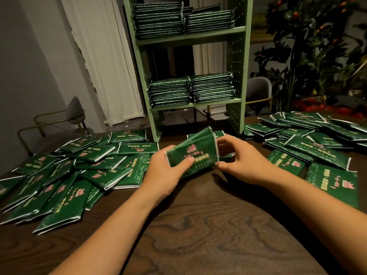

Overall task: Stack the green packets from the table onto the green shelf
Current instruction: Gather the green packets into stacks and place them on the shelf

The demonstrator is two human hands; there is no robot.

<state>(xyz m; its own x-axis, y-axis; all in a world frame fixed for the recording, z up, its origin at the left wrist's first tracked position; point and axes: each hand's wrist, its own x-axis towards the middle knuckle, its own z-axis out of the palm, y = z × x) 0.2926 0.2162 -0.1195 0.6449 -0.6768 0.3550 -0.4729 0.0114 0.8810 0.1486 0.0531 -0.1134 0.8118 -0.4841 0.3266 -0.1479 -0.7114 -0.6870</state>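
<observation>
A small bundle of green packets is held just above the table's middle, tilted up at its far end. My left hand grips its near left side, thumb on top. My right hand pinches its right edge with curled fingers. Several loose green packets lie spread over the table's left side, and another heap of packets covers the right. The green shelf stands at the back of the table. Its middle tier carries two stacks of packets and its upper tier carries more stacks.
The dark wooden table shows bare wood in front of my arms. A grey chair stands at the back left and another chair behind the shelf's right side. A white curtain hangs left; a leafy plant stands right.
</observation>
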